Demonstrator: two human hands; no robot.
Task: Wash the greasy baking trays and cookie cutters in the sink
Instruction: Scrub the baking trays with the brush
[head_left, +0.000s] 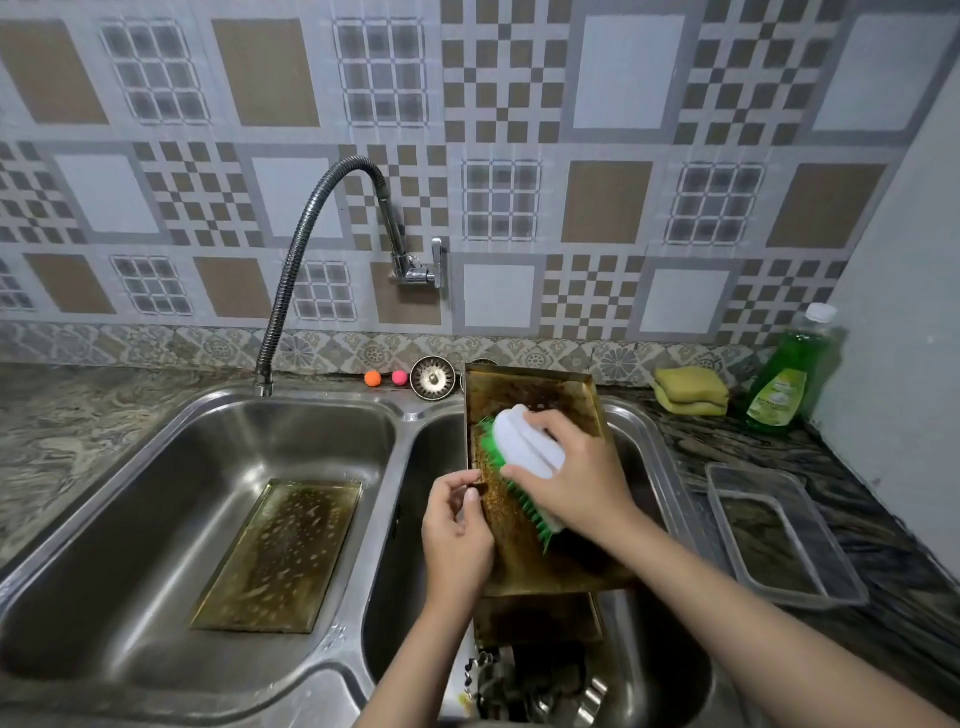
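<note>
a: patterned tile wall, marble counter (93, 436), double steel sink (400, 415). the tap (322, 218) hangs over the left basin and i see no water running.

b: where's the tray being worked?

a: the tray (540, 566) is propped over the right basin, far end leaning on the sink's back rim, near end lower, toward the person. its long axis runs away from them toward the wall, greasy face up. another tray (283, 553) lies flat in the left basin, same lie, spotted with suds.

b: and the hands?

a: left hand (457, 530) pinches the tray's left rim, steadying it. right hand (576, 478) is clamped over the brush (524, 447), bristles down on the brown crust.

b: how to do it well, you think?

a: i'd say scrub along the length, short firm strokes, holding the rim tight so the tray doesn't slide off the edge. more soap (779, 384) might help; that grease looks baked on.

b: cutters?

a: some cutters (483, 670), i think, low in the right basin. hard to make out.
</note>
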